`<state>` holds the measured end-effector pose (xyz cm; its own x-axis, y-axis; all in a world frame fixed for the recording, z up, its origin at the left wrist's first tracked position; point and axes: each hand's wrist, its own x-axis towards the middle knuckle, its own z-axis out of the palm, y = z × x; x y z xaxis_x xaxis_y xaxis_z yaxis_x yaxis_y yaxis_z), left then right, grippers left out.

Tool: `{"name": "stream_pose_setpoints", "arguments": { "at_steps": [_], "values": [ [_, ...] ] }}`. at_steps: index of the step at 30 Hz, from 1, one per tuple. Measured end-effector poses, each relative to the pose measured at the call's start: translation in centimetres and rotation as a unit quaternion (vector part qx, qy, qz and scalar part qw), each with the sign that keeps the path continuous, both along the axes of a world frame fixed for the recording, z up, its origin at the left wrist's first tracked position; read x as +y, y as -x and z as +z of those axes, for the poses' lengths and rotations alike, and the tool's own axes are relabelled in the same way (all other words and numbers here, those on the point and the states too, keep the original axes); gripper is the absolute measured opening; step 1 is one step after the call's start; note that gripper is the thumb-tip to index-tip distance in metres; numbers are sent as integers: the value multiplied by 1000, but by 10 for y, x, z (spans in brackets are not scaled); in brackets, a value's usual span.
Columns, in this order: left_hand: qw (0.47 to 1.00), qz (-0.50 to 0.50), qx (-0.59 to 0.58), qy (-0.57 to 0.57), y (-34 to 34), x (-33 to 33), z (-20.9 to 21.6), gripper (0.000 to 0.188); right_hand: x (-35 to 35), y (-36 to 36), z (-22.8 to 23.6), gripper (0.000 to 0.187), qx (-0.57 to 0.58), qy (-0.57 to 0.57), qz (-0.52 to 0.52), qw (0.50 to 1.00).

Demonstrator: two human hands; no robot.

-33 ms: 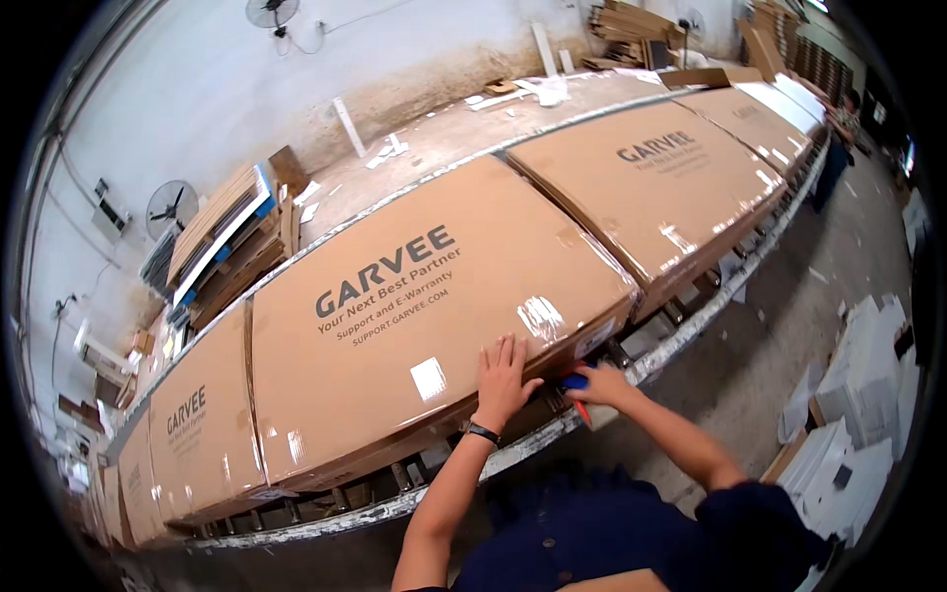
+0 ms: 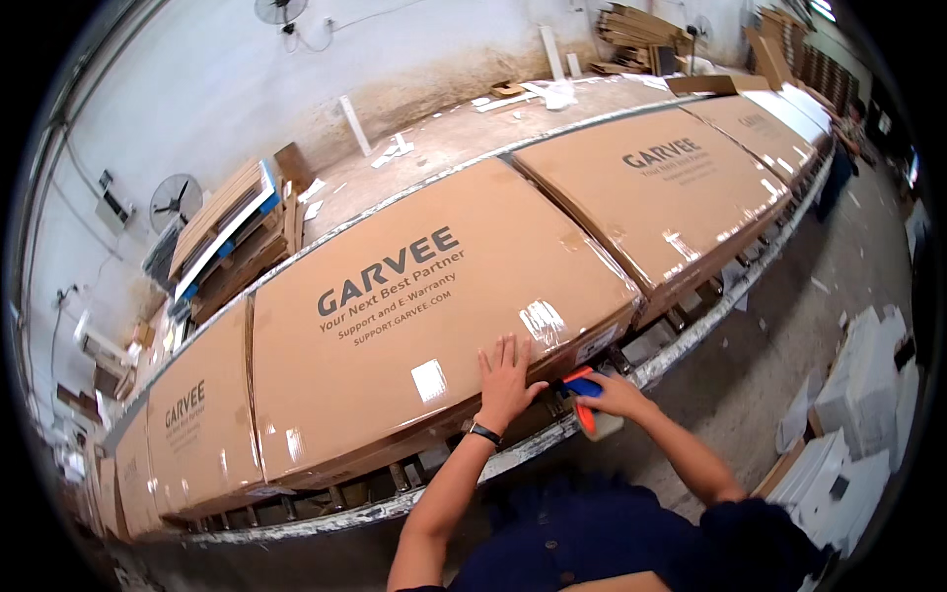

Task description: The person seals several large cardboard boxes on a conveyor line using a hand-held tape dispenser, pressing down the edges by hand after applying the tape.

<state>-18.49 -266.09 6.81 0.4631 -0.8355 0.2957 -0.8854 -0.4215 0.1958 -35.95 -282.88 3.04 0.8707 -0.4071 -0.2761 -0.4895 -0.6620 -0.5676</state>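
Observation:
A large brown cardboard box [image 2: 414,266] lies flat in the middle of a roller conveyor, dark print on its top and shiny clear tape along its near edge. Flat on that top, close to the near edge, rests my left hand [image 2: 506,380], open with its fingers apart. My right hand [image 2: 617,395] is closed round a blue and orange tape dispenser [image 2: 584,383], held at the box's near side just right of my left hand. A pale roll [image 2: 600,426] shows at the dispenser's lower end. The fingertips of my right hand are partly hidden.
More brown boxes [image 2: 651,187] line the conveyor on both sides. Its worn pale rail [image 2: 533,449] runs between me and the box. Wooden pallets [image 2: 232,232] stand beyond at left. White packaging pieces [image 2: 858,380] are stacked at right. Another person [image 2: 843,148] stands at the far right.
My right hand has turned the tape dispenser, so more of its orange parts and the pale roll show. My left hand stays on the box. The whole view has shifted slightly.

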Motion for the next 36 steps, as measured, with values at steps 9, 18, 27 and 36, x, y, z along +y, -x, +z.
{"name": "stream_pose_setpoints", "arguments": {
  "at_steps": [9,18,27,36],
  "values": [
    [1000,-4,-28,1,2,-93,-30,86,54,121,-10,67,-29,-641,-185,744],
    [995,-18,97,-30,-22,58,-13,100,120,100,3,84,-118,-706,-207,667],
    [975,206,0,-88,-72,358,5,102,131,-69,173,74,-547,-310,-97,771],
    [987,160,16,30,-84,369,-25,86,212,-205,148,57,-47,51,59,996]
  ]
}}
